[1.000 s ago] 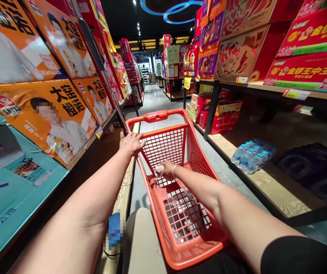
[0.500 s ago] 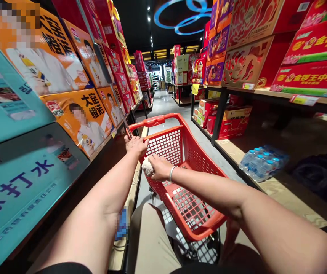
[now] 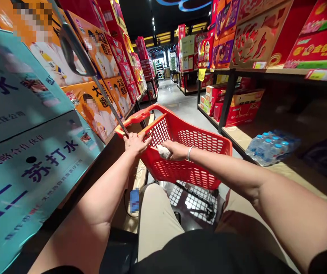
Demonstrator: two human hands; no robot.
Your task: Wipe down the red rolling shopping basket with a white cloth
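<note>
A red plastic shopping cart (image 3: 223, 140) with lattice walls stands tilted in front of me. My left hand (image 3: 137, 144) is laid over its near left rim, fingers bent over the edge. Close by that hand, a slim metal pole (image 3: 109, 99) with a dark loop handle (image 3: 79, 57) slants up to the left; whether the fingers also touch it I cannot tell. In my right hand (image 3: 176, 150), which wears a bracelet (image 3: 190, 153) at the wrist, is a bunched whitish cloth (image 3: 164, 152), held against the cart's side near the left hand.
Turquoise cartons (image 3: 46, 167) and orange boxes (image 3: 95, 110) are stacked along the left. On the right, a shelf (image 3: 234, 133) carries red gift boxes (image 3: 243, 110) and a pack of water bottles (image 3: 269, 148). An aisle (image 3: 169, 91) runs ahead between the shelves.
The cart has turned and tipped, so its side wall now faces me and its lower end sits higher. My right hand has shifted right with the cloth. My left hand stays on the rim.
</note>
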